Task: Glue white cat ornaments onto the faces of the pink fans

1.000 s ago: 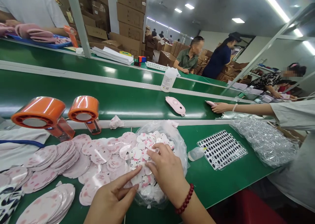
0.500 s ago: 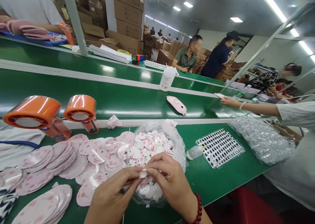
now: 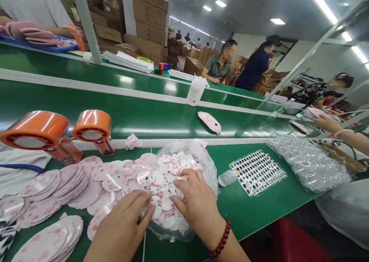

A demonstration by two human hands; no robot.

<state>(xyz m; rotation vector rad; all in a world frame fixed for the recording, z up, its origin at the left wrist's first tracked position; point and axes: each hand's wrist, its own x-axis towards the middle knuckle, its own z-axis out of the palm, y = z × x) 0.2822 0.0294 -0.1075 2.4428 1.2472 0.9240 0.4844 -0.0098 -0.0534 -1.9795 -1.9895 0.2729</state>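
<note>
A clear plastic bag [image 3: 211,169] lies open on the green table, filled with small white and pink animal-face pieces [image 3: 165,177]. My right hand [image 3: 197,202], with a dark red bead bracelet [image 3: 221,242] at the wrist, reaches over the pieces, its fingers apart and touching the heap. At the bag's left edge is my left hand [image 3: 129,216], thumb and fingers apart near the pieces; no held piece shows between them. Pink patterned round pieces [image 3: 115,177] spread in overlapping rows left of the bag.
Two orange handheld fans [image 3: 36,129] stand at the left. Right of the bag are a small bottle [image 3: 227,177], sheets of black ovals [image 3: 258,172] and clear plastic wrap [image 3: 309,162]. A pink case [image 3: 209,122] lies on the belt. A person's hand [image 3: 327,123] reaches in at right.
My hands have moved apart, and the small white piece between their fingertips is no longer there. The pink case shifted slightly right. The other person's arm moved right; another case shows on the belt.
</note>
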